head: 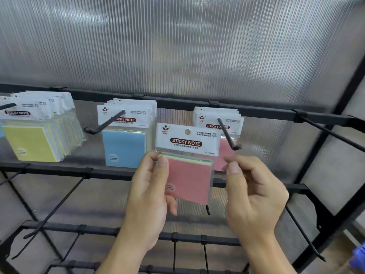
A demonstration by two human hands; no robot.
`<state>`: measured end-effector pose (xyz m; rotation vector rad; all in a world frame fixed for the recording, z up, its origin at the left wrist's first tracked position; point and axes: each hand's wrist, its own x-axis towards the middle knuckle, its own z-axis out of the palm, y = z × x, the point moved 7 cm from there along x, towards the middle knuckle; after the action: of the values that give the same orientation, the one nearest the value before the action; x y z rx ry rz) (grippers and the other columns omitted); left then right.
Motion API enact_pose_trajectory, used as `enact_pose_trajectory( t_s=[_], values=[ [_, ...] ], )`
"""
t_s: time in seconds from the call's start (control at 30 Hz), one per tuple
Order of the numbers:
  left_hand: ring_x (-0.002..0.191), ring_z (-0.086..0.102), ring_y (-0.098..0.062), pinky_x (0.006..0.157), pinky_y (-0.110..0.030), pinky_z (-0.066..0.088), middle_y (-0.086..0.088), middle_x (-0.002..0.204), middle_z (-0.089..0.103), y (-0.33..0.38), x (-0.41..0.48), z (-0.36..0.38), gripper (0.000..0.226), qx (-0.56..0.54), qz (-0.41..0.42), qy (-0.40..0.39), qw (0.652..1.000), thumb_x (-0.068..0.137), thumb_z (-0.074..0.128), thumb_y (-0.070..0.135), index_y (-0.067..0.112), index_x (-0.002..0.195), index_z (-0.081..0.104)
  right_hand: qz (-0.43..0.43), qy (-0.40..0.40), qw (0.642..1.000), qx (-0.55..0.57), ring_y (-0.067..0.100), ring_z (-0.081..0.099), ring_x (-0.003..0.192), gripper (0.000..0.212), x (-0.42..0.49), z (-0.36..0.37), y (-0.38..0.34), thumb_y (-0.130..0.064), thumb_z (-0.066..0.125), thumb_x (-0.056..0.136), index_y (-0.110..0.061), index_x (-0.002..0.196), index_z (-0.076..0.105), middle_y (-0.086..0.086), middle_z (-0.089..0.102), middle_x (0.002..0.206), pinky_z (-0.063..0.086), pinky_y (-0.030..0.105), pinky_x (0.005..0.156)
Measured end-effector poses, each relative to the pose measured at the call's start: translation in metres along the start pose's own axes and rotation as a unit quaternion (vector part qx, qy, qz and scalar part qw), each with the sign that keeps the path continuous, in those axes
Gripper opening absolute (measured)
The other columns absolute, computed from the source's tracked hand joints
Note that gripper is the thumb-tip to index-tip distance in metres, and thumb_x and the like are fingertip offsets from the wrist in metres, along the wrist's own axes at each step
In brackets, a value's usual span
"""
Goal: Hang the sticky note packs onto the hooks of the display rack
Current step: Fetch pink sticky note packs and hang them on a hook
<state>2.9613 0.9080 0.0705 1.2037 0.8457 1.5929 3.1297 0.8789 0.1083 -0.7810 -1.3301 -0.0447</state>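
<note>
The left hand is gripping a pink plastic-wrapped sticky note pack upright (hole topmost, for hooking); the right hand is curling just beside it, grasp unclear.

Bright, soft even light; pale sheen patches on ribbed back panel, far top; shadows faint; wide-angle bend in rack frame at right edge; corners smeary; print on held pack fairly crisp; blue blob near right totally blurred
</note>
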Motion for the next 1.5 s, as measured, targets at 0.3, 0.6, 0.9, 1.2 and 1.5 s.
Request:
enact_pose_trajectory(
  t_s=[0.3,0.6,0.9,1.2,1.5],
  values=[
    [0.056,0.056,-0.008,0.039,-0.031,0.048,0.007,0.080,0.063,0.009,-0.015,0.022,0.025,0.065,0.028,-0.144,0.987,0.083,0.051,0.053,0.035,0.091,0.065,-0.026,0.060,0.998,-0.005,-0.002,0.042,0.049,0.022,-0.001,-0.016,-0.026,-0.018,0.048,0.091,-0.023,0.070,0.051,-0.006,0.050,0.061,0.030,0.008,0.048],
    [0.058,0.053,-0.042,0.035,-0.032,0.045,0.006,0.083,0.066,0.015,-0.019,0.033,0.037,0.137,0.027,-0.177,0.974,0.084,0.046,0.058,0.027,0.094,0.062,0.048,0.072,0.996,0.002,-0.004,0.039,0.046,0.034,0.000,-0.031,-0.009,-0.021,0.046,0.090,-0.013,0.057,0.045,-0.007,0.046,0.057,0.027,0.008,0.046],
    [0.064,0.053,-0.045,0.037,-0.037,0.049,0.005,0.095,0.069,0.011,-0.021,0.037,0.036,0.133,0.009,-0.174,0.976,0.090,0.044,0.055,0.027,0.101,0.063,0.055,0.062,0.997,0.004,-0.005,0.039,0.044,0.035,0.002,-0.032,-0.006,-0.019,0.047,0.089,-0.012,0.055,0.045,-0.008,0.046,0.056,0.026,0.006,0.045],
    [0.065,0.054,-0.048,0.039,-0.038,0.049,-0.002,0.098,0.068,0.005,-0.014,0.037,0.043,0.126,-0.001,-0.167,0.978,0.087,0.044,0.059,0.024,0.101,0.063,0.045,0.050,0.998,0.002,-0.003,0.038,0.043,0.036,0.005,-0.027,0.001,-0.019,0.048,0.089,-0.013,0.054,0.045,-0.005,0.045,0.054,0.026,0.006,0.044],
    [0.069,0.059,-0.025,0.045,-0.034,0.050,-0.012,0.094,0.062,-0.012,0.010,0.035,0.042,0.172,-0.002,-0.146,0.974,0.097,0.039,0.052,0.016,0.100,0.059,0.056,0.014,0.997,-0.049,-0.003,0.042,0.047,0.034,0.015,-0.010,0.029,-0.025,0.048,0.090,-0.019,0.057,0.046,-0.003,0.044,0.050,0.026,0.006,0.044]
  ],
)
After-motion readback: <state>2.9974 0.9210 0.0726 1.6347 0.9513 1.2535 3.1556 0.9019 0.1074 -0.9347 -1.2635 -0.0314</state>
